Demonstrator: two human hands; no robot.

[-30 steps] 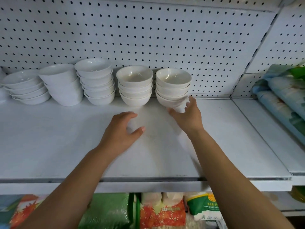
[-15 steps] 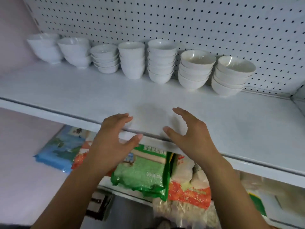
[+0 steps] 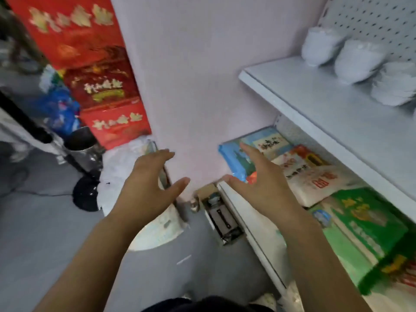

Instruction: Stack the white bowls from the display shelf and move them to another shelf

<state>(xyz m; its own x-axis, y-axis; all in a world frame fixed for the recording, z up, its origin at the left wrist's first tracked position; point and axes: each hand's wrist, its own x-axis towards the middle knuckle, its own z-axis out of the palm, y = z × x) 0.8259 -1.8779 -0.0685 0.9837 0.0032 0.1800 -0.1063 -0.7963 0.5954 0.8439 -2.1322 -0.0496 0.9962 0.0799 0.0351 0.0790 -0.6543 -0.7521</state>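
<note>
– Two hands should be put low round one stack of white bowls (image 3: 358, 59), one on each side, and the stack should be lifted level, it is judged.
– Where are the bowls found?
– At the back of the upper shelf (image 3: 315, 104), to the right, well apart from the hands.
– And how are the hands held?
– The left hand (image 3: 146, 183) and the right hand (image 3: 258, 183) are spread, empty, palms turned toward each other.
</note>
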